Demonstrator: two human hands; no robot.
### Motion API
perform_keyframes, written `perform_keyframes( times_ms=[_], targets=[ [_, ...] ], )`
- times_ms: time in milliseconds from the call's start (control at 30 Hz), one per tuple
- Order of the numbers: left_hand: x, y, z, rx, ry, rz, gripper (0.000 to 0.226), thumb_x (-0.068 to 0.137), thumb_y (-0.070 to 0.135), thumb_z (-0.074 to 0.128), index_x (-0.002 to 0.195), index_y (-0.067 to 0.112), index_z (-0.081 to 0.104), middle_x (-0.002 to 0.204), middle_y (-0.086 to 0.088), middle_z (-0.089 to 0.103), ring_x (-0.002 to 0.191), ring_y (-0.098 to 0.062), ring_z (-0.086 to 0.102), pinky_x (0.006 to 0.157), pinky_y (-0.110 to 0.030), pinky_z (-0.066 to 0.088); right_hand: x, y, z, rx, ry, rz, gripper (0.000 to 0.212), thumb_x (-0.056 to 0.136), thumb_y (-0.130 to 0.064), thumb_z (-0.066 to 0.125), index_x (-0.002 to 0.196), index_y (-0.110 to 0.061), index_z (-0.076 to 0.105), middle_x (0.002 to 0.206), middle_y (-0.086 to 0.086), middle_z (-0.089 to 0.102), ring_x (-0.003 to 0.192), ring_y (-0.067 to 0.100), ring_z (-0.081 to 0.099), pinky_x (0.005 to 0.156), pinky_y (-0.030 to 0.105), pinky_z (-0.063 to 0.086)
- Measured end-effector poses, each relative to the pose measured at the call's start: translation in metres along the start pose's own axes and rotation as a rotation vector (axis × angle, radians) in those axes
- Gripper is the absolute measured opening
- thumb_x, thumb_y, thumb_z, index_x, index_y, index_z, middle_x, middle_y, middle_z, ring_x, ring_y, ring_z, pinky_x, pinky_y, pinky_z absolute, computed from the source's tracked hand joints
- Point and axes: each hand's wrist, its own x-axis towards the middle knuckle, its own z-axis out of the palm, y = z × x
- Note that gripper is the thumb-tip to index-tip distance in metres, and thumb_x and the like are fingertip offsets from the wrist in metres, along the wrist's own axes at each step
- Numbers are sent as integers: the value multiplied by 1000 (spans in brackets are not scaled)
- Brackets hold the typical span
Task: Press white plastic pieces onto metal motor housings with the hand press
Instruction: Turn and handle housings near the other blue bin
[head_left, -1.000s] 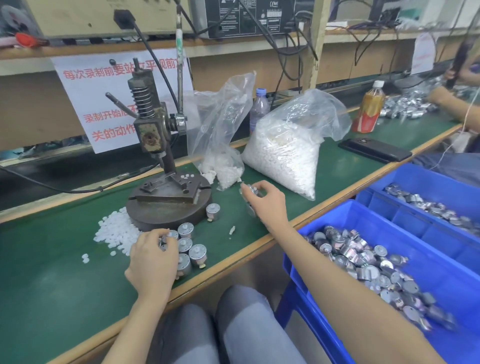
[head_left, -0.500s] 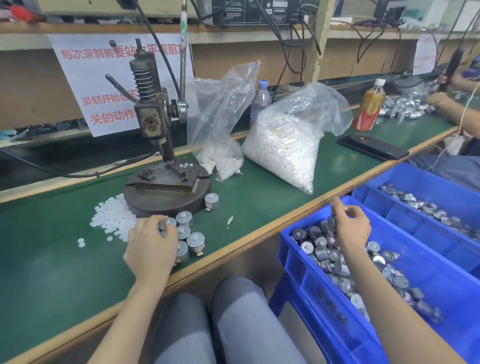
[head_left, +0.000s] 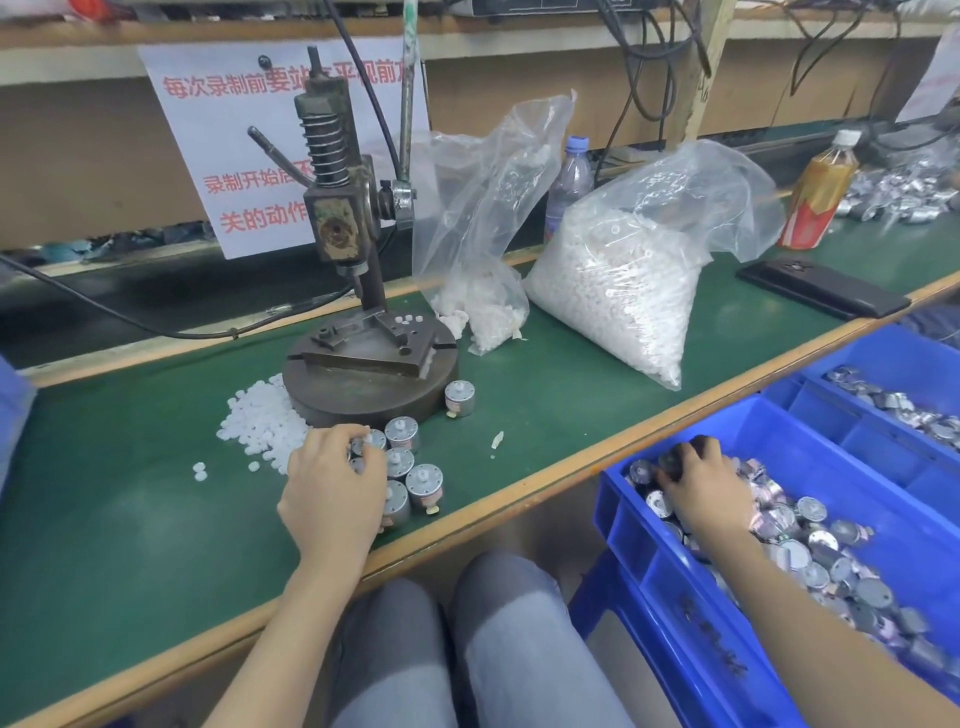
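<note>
Here, the left hand (head_left: 332, 499) pinches a white piece (head_left: 367, 439) among motors (head_left: 423, 483) beside the press (head_left: 358, 291) on the worktop (head_left: 571, 405); the right hand (head_left: 706, 488), fingers curled, grasps loose motors (head_left: 810, 551) in the bin (head_left: 639, 545).

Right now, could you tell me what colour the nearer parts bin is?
The nearer parts bin is bright blue; the head view shows it.

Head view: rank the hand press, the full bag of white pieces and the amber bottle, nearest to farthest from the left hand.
1. hand press, just beyond the left hand.
2. full bag of white pieces, mid-table, right.
3. amber bottle, far right, back.
</note>
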Motion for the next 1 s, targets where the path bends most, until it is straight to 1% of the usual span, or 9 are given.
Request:
perform_keyframes(
  times_ms=[133, 267, 433, 533, 633, 733, 800, 867, 1000],
  targets=[
    [0, -1, 0, 2, 7, 13, 21, 84, 17, 51, 100, 22, 65, 108, 2, 60, 105, -23, 50, 70, -31, 33, 3, -2, 2, -152, -13, 14, 42, 95, -43, 38, 125, -17, 52, 139, 8, 38, 116, 32, 40, 94, 41, 34],
    [0, -2, 0, 7, -3, 6, 22, 85, 17, 51, 100, 22, 65, 109, 3, 59, 105, -23, 49, 70, -32, 34, 10, -3, -4, -274, -116, 96, 47, 95, -49, 25, 131, -25, 43, 142, 3, 36, 123, 29, 33, 102, 44, 25],
    [0, -1, -2, 2, -33, 14, 24, 85, 16, 50, 103, 22, 64, 112, 3, 58, 108, -21, 48, 73, -33, 34, 9, -2, -6, -137, -188, 245, 49, 94, -48, 36, 135, -21, 36, 141, 7, 34, 128, 31, 32, 99, 47, 31],
    [0, -2, -3, 12, -49, 29, 25, 86, 17, 49, 105, 22, 64, 113, 2, 58, 109, -21, 47, 74, -34, 36, 6, 0, -6, -102, -189, 264, 49, 94, -44, 40, 135, -18, 35, 140, 10, 34, 128, 33, 31, 98, 49, 31],
    [0, -3, -2, 15, -47, 33, 24, 86, 17, 50, 105, 21, 64, 112, 2, 59, 108, -22, 47, 73, -33, 35, 8, -2, -6, -56, -219, 317, 57, 94, -47, 38, 144, -24, 23, 149, 9, 20, 134, 34, 24, 103, 53, 25],
    [1, -3, -1, 12, -40, 33, 23, 86, 17, 51, 104, 21, 64, 111, 2, 59, 107, -22, 47, 74, -32, 36, 11, -7, -11, 34, -246, 387, 76, 88, -58, 43, 148, -25, 10, 155, 8, 5, 138, 35, 16, 107, 58, 14],
    [1, -3, -1, 10, -33, 32, 22, 85, 17, 51, 103, 20, 65, 110, 2, 60, 106, -22, 48, 72, -32, 35, 9, -12, -16, 120, -179, 403, 83, 86, -54, 52, 149, -20, 9, 155, 10, 7, 138, 36, 17, 108, 56, 16],
    [2, -3, 0, 7, -28, 37, 23, 85, 17, 51, 102, 20, 65, 110, 1, 60, 106, -22, 48, 72, -32, 35, 4, -20, -23, 291, -78, 396, 80, 85, -39, 58, 148, -15, 14, 153, 14, 12, 135, 38, 21, 108, 54, 20],
    [2, -4, 0, 3, -34, 36, 23, 85, 17, 51, 103, 20, 65, 111, 2, 59, 106, -22, 48, 73, -33, 34, -11, -41, -40, 612, 139, 348, 69, 87, -13, 54, 146, -5, 20, 148, 22, 19, 130, 41, 30, 107, 50, 26]
  ],
)
